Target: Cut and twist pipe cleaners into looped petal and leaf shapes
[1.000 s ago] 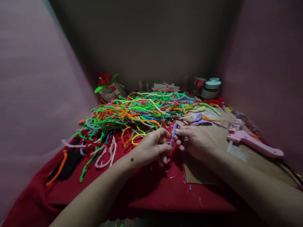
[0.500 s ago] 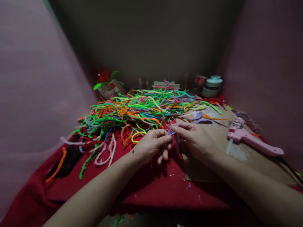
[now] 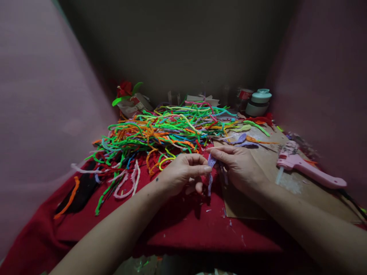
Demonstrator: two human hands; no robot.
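Both of my hands meet at the middle of the table over the red cloth (image 3: 177, 229). My left hand (image 3: 180, 172) and my right hand (image 3: 237, 166) each pinch the same lavender pipe cleaner (image 3: 210, 172), which is bent between the fingertips with one end hanging down. Just behind the hands lies a big tangled heap of pipe cleaners (image 3: 160, 131) in green, orange, yellow, blue and pink.
A pink glue gun (image 3: 306, 168) lies on a brown cardboard sheet (image 3: 258, 206) at the right. Bent lavender and green pieces (image 3: 243, 139) rest on the cardboard's far end. A pale round container (image 3: 258, 102) stands at the back right; a red artificial flower (image 3: 126, 91) at the back left. Pinkish walls close both sides.
The hands stayed together, working the lavender pipe cleaner: its upright loop has been folded down, and one end now hangs below the fingers. The view shifted slightly.
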